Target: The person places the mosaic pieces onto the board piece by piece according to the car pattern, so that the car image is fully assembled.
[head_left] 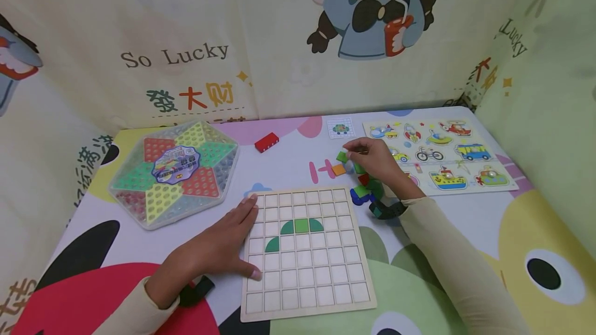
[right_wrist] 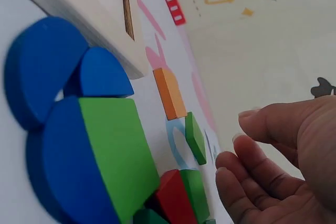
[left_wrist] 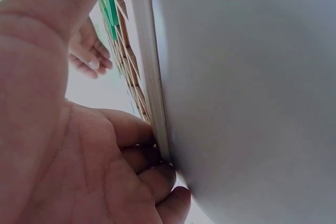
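A wooden grid board (head_left: 308, 275) has a light green square (head_left: 301, 226) and several dark green quarter-round pieces, one of them a quarter-round (head_left: 272, 245), in its cells. Along the board's left edge rests my left hand (head_left: 211, 249), thumb spread over the frame, fingertips against the side in the left wrist view. Beyond the board's far right corner, my right hand (head_left: 372, 159) hovers with loosely bent fingers and nothing between them. Nearest to it is a green square block (right_wrist: 196, 138), beside an orange block (right_wrist: 169, 94). Closer in lie a red block (right_wrist: 176, 195) and blue rounded blocks (right_wrist: 44, 72).
A small picture card (head_left: 341, 128) lies behind the blocks. To the right is a vehicle puzzle board (head_left: 447, 162). On the left sits a hexagonal star-patterned game box (head_left: 174, 172), with a red domino-shaped case (head_left: 267, 142) between. A printed curtain (head_left: 279, 40) hangs behind the table.
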A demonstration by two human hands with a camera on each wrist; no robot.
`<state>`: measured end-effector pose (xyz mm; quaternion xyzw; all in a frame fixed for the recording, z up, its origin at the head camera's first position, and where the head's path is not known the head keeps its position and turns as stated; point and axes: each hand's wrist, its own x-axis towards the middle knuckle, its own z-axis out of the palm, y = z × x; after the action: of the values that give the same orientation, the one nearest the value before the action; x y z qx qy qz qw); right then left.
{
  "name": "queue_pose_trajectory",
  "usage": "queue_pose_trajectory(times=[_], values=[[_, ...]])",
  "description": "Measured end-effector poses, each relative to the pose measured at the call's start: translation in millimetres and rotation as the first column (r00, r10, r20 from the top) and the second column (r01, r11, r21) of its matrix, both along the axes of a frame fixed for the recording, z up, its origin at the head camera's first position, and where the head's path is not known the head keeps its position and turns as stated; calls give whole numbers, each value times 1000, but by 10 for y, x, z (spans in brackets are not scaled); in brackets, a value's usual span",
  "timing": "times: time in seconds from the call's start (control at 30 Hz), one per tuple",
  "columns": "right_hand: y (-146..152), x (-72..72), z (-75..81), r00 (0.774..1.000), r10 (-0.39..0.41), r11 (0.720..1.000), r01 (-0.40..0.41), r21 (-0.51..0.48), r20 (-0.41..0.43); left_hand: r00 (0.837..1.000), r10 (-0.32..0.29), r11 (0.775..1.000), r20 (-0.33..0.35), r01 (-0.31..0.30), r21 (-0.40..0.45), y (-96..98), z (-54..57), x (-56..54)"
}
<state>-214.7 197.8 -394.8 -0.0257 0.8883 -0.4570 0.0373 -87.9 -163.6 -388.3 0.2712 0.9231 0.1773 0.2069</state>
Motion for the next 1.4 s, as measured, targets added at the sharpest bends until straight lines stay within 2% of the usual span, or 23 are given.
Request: queue_pose_trajectory(times=[0.13, 0.37, 0.8, 1.0, 1.4], values=[[-5, -39, -26, 1000, 1, 1000, -1, 0, 3, 1000, -1, 1000, -2, 1, 8, -2, 4, 6], [-30, -79, -55, 1000, 27, 996, -28, 80, 5, 1000, -1, 1000, -8, 1, -1, 6, -9, 9], [-33, -130, -63, 993, 102, 980, -111, 163, 62, 1000, 6, 1000, -4, -6, -7, 20, 0, 9], [-99, -123, -86, 994, 85, 975, -97, 201, 64, 1000, 13, 1000, 5, -13, 0, 12, 3, 7], [-108, -94, -137, 999, 50, 990, -49, 131, -3, 1000, 16, 1000, 3, -16, -1, -6, -17, 7]])
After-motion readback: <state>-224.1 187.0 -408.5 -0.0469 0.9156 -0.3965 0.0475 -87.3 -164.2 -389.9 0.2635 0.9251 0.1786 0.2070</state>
